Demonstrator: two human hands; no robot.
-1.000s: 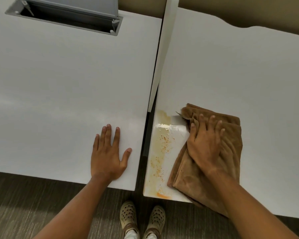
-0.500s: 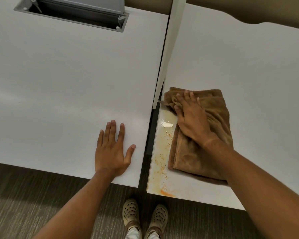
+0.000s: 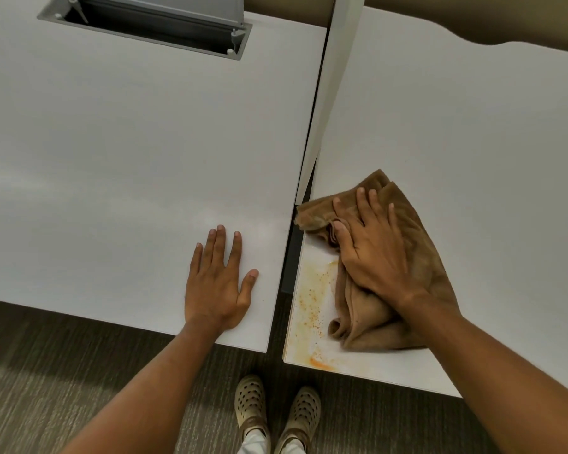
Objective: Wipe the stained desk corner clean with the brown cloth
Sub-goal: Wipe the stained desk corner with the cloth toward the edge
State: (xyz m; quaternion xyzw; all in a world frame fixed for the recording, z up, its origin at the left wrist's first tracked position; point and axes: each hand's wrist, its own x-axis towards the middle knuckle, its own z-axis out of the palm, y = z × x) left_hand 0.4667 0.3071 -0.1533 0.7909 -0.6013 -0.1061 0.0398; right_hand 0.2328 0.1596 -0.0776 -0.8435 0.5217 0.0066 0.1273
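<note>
The brown cloth [image 3: 417, 267] lies bunched on the near left corner of the right-hand white desk [image 3: 473, 132]. My right hand [image 3: 371, 247] presses flat on top of it, fingers spread and pointing away from me. An orange-yellow stain [image 3: 312, 309] with small specks covers the bare strip between the cloth and the desk's left edge, down to the front corner. My left hand [image 3: 218, 283] rests flat, palm down, on the left-hand desk [image 3: 128, 158], holding nothing.
A narrow gap [image 3: 289, 276] separates the two desks, with a white divider panel [image 3: 328, 93] standing above it. A grey cable tray opening [image 3: 151, 24] is set into the far part of the left desk. My feet in beige clogs [image 3: 276, 414] stand on the grey carpet.
My right hand first pushed the cloth away toward the divider, then swept it back toward me and left. The cloth has bunched up. My left hand stayed put.
</note>
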